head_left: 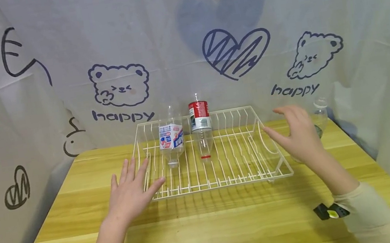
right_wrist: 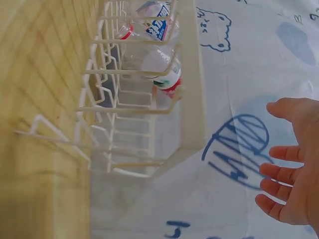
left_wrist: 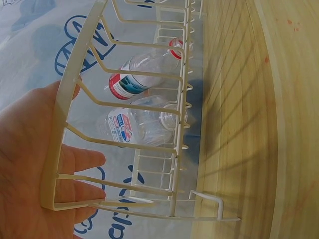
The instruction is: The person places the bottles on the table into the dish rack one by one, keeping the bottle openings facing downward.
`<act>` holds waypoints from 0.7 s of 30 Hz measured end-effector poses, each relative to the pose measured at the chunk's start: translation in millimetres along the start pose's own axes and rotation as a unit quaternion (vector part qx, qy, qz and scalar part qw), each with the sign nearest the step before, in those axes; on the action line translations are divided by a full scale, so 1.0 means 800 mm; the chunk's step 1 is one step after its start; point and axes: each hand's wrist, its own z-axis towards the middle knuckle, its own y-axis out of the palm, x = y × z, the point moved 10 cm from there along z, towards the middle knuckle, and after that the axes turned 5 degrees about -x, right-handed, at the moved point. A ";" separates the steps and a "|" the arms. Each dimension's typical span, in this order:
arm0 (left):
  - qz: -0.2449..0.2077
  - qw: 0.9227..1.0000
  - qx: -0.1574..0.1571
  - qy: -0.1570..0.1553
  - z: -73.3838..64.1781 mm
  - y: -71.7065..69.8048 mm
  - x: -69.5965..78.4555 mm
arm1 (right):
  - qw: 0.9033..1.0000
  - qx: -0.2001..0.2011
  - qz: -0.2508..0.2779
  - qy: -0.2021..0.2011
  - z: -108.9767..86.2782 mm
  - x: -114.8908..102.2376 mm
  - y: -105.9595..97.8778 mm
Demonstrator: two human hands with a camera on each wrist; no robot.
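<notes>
A white wire dish rack [head_left: 223,185] stands on the table. Two clear plastic bottles lean in it, necks down and toward the front: a bottle with a white, blue and red label [head_left: 171,137] at the left, and a red-labelled bottle [head_left: 199,116] with a red ring at its neck. My left hand [head_left: 128,194] is over the rack's front left corner, fingers spread, holding nothing. Right of the rack my right hand [head_left: 299,135] hovers with its thumb apart from its fingers, also holding nothing. Behind it stands another clear bottle [head_left: 321,111], partly hidden by the hand.
The wooden table [head_left: 211,232] reaches in front of the rack and to both sides. A pale curtain [head_left: 165,25] with drawn bears and hearts hangs close behind the rack and along both sides.
</notes>
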 end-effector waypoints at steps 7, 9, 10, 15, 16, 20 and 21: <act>0.002 1.000 -0.002 -0.002 0.000 0.000 0.000 | 0.998 0.056 0.030 0.016 -0.041 0.032 -0.014; 0.001 1.000 -0.001 -0.003 0.000 0.000 0.000 | 0.997 0.062 0.042 0.032 -0.052 0.044 -0.015; 0.001 1.000 0.000 -0.002 0.000 -0.001 0.000 | 0.996 0.063 0.047 0.041 -0.058 0.050 -0.016; -0.004 1.000 0.001 0.000 0.000 -0.001 0.001 | 0.994 0.046 0.049 0.089 -0.083 0.079 -0.015; -0.004 1.000 0.001 0.000 0.000 -0.001 0.001 | 0.993 0.042 0.045 0.097 -0.087 0.085 -0.015; -0.005 1.000 0.002 0.002 -0.001 -0.001 0.001 | 0.991 0.029 0.031 0.123 -0.101 0.108 -0.013; -0.005 1.000 0.001 0.002 -0.001 -0.001 0.001 | 0.991 0.027 0.029 0.130 -0.104 0.115 -0.012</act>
